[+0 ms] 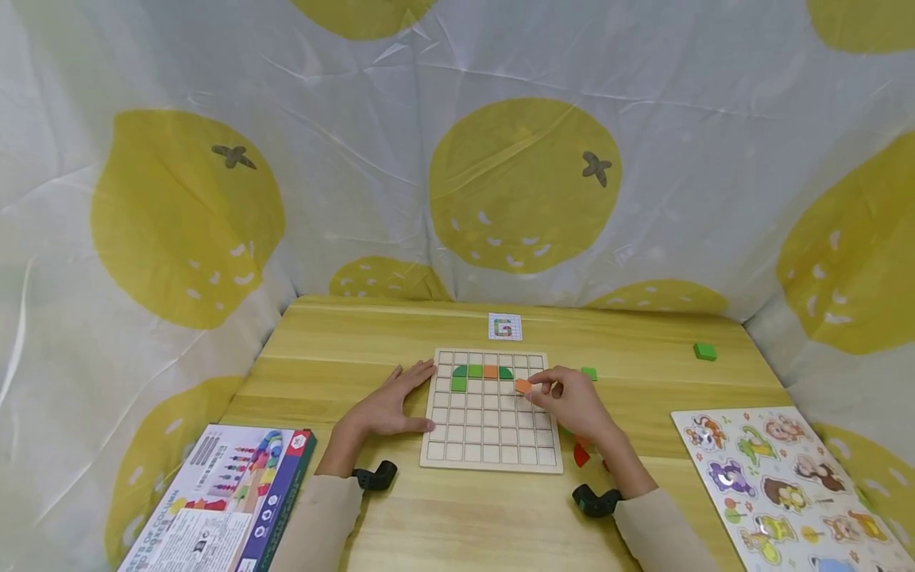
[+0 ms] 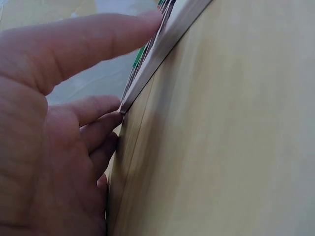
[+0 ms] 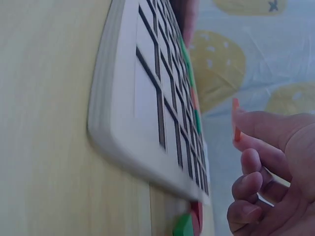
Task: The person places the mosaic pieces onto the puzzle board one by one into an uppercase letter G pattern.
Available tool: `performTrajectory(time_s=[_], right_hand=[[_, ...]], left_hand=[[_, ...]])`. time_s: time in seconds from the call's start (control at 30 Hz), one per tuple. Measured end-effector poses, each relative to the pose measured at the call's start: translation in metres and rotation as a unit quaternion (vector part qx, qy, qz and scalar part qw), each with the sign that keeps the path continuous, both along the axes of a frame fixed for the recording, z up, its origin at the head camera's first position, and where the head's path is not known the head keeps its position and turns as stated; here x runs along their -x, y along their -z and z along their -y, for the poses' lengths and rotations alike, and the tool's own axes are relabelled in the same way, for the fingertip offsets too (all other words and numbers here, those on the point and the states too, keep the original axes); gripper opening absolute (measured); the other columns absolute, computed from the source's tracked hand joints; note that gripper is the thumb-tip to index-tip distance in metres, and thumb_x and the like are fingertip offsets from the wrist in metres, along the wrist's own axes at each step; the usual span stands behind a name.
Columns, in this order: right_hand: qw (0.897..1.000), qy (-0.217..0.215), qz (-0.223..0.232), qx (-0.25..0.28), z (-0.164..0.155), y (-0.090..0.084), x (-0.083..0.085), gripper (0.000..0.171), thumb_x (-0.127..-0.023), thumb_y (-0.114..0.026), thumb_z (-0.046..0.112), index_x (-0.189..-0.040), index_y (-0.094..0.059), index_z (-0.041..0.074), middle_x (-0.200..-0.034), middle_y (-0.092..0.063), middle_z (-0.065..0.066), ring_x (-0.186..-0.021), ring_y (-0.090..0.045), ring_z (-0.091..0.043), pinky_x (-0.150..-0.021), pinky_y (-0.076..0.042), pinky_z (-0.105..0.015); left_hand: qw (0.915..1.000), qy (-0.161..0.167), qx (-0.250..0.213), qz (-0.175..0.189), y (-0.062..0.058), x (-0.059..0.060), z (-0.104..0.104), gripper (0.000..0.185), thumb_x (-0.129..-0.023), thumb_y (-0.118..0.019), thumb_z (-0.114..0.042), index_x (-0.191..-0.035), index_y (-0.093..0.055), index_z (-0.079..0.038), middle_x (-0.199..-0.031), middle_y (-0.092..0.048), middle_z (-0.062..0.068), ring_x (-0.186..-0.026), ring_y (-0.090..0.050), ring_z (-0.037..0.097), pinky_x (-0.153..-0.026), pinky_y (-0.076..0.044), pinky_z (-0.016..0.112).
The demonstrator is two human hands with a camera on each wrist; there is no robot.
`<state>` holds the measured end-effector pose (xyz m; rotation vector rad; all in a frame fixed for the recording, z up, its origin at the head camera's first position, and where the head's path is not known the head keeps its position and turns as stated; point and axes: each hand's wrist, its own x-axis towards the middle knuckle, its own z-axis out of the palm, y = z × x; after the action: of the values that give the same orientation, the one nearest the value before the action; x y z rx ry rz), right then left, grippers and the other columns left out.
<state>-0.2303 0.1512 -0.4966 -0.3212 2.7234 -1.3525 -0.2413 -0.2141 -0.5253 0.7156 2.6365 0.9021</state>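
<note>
A wooden grid board [image 1: 493,433] lies flat on the table, with green and orange tiles set in its upper cells. An orange tile [image 1: 524,386] is pinched between the thumb and finger of my right hand [image 1: 575,401], above the board's right side. The right wrist view shows that orange tile [image 3: 236,120] edge-on, apart from the grid. My left hand [image 1: 389,403] rests at the board's left edge, fingers extended. In the left wrist view its thumb [image 2: 98,42] reaches over the board's rim while the other fingertips touch the side.
A small card with a coloured G [image 1: 505,326] lies behind the board. Loose red pieces [image 1: 581,455] and a green tile [image 1: 589,372] lie to its right, a green block [image 1: 704,351] farther off. A box [image 1: 214,492] stands left, an animal puzzle [image 1: 786,485] right.
</note>
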Motion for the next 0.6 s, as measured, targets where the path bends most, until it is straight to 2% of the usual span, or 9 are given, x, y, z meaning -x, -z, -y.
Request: performTrajectory(time_s=[0.27, 0.47, 0.6], right_hand=[[0.999, -0.041, -0.026, -0.004, 0.034, 0.008, 0.005, 0.019, -0.089, -0.082, 0.021, -0.106, -0.08, 0.014, -0.08, -0.06, 0.004, -0.065, -0.05, -0.011, -0.057, -0.042, -0.022], [0.998, -0.064, -0.006, 0.01, 0.058, 0.012, 0.005, 0.016, -0.09, -0.081, 0.019, -0.105, -0.079, 0.015, -0.079, -0.059, 0.004, -0.067, -0.048, -0.01, -0.06, -0.04, -0.021], [0.997, -0.078, 0.001, 0.008, 0.072, 0.012, 0.006, 0.016, -0.092, -0.079, 0.02, -0.107, -0.079, 0.015, -0.081, -0.062, 0.004, -0.07, -0.051, -0.011, -0.063, -0.043, -0.023]], left_hand=[[0.9996, 0.003, -0.02, 0.022, -0.003, -0.001, 0.001, 0.105, -0.081, -0.083, -0.045, -0.165, -0.026, -0.015, -0.174, -0.016, 0.001, -0.162, -0.01, 0.029, -0.131, -0.003, 0.055], [0.9994, 0.017, -0.015, 0.026, -0.005, -0.001, 0.004, 0.108, -0.081, -0.085, -0.043, -0.166, -0.024, -0.016, -0.174, -0.015, 0.0, -0.162, -0.008, 0.03, -0.131, -0.005, 0.056], [0.9994, 0.024, -0.01, 0.021, -0.005, 0.0, 0.005, 0.108, -0.081, -0.084, -0.044, -0.166, -0.024, -0.016, -0.174, -0.015, 0.001, -0.162, -0.009, 0.028, -0.131, -0.004, 0.055]])
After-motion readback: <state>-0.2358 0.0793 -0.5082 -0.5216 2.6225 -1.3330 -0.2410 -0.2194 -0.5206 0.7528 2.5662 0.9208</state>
